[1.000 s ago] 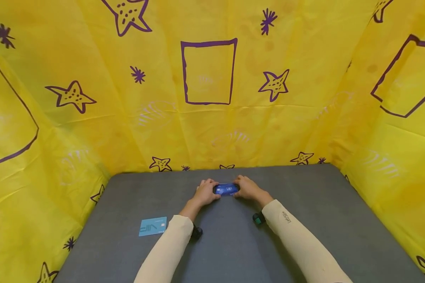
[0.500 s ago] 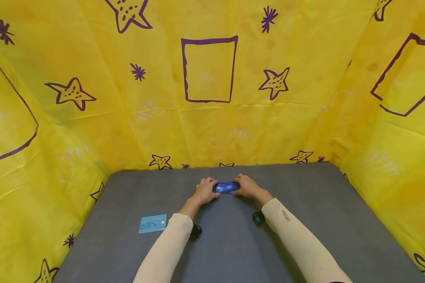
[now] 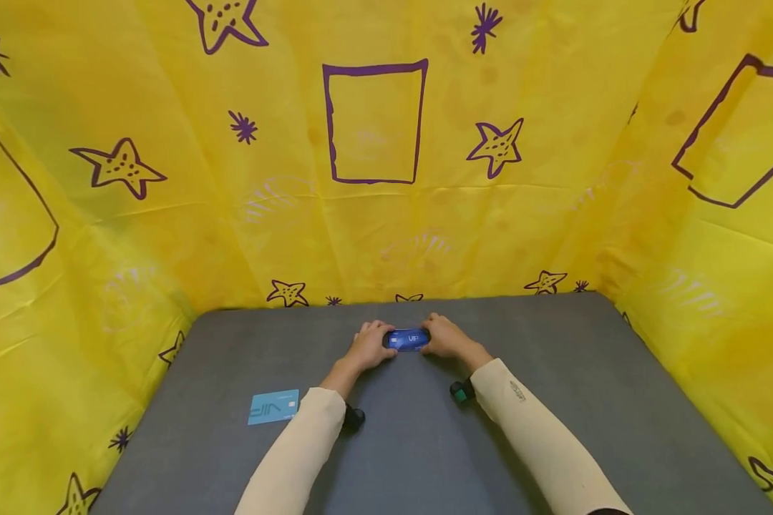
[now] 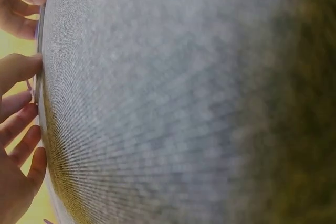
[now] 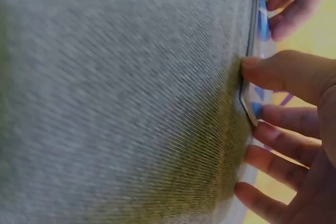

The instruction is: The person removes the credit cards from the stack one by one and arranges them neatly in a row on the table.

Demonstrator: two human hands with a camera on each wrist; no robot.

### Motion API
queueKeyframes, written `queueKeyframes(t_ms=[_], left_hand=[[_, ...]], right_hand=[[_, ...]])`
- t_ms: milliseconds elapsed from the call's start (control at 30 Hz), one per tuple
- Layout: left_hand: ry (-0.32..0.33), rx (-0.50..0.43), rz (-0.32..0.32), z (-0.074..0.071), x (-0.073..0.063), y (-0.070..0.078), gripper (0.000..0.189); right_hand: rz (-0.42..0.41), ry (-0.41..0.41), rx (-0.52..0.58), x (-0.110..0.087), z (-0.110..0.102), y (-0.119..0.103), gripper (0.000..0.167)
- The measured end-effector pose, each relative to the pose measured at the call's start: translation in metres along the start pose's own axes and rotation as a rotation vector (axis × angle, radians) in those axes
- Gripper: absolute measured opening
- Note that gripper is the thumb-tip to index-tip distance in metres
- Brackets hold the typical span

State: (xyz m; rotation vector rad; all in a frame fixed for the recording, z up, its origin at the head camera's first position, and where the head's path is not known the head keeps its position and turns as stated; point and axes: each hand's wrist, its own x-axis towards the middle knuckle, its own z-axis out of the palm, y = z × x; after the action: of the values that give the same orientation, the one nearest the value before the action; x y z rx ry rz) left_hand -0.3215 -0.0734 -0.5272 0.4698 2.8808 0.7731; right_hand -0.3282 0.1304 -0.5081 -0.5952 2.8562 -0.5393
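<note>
Clearly, both hands are gripping one thing near the middle of the frame: the left hand pinches one end of a blue card and the right hand pinches the other, thumbs toward the lower edge. Neither is spread wide; in the right wrist view the lower fingers fan out loosely, apart from one another. That view also shows a thin dark rim with an angled corner along the card, which the head view does not make out; the left wrist view has just a sliver of it at its left edge. Whether the card touches the table I cannot tell. Only the head view has the light-blue card, lying lower left beside the left sleeve. Its large upside-down letters look like VIP, as do the blue card's; the small print on the right sleeve is unclear
</note>
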Motion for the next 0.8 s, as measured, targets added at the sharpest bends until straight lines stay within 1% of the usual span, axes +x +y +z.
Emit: queueKeyframes(t_ms=[133,300,533,800], left_hand=[[0.033,-0.027,0.026,-0.001,0.000,0.001,0.050],[0.063,-0.059,0.030,-0.001,-0.002,0.001,0.050],[0.059,-0.087,0.030,-0.001,-0.005,0.000,0.051],[0.044,-0.106,0.032,-0.009,-0.010,0.003,0.055]], right_hand=[[0.008,0.008,0.006,0.001,-0.004,0.001,0.050],[-0.008,0.024,0.041,0.001,-0.005,0.002,0.051],[-0.026,0.054,0.051,-0.002,-0.003,0.000,0.051],[-0.040,0.083,0.056,-0.007,-0.004,0.001,0.050]])
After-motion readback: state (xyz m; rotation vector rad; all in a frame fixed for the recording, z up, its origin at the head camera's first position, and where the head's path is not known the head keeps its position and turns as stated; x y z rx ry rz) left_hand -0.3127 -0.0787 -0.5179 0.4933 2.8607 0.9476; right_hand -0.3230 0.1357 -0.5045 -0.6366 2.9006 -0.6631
